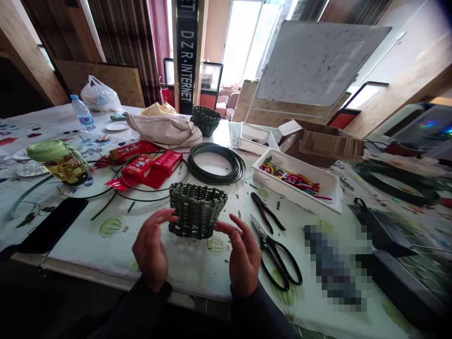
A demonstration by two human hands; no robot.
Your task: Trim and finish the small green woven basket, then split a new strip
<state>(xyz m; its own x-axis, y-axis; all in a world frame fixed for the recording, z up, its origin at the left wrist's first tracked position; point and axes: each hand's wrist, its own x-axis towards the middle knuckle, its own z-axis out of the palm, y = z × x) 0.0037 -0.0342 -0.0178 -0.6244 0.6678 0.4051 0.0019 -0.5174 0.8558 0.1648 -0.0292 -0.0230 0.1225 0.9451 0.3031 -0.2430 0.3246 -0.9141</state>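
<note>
A small dark green woven basket (pixel 197 208) stands upright on the white patterned tablecloth (pixel 197 263) in front of me. My left hand (pixel 151 247) is beside its left wall, fingers spread, fingertips touching the weave. My right hand (pixel 243 252) is open at its right side, fingertips at the lower edge. Neither hand grips it.
Black scissors (pixel 277 256) and pliers (pixel 264 209) lie right of the basket. Behind are a coil of green strip (pixel 216 162), red packets (pixel 150 167), a white tray of coloured pieces (pixel 296 181), a second woven basket (pixel 205 119), a cloth bag (pixel 164 128), a jar (pixel 60 160), a phone (pixel 52 225).
</note>
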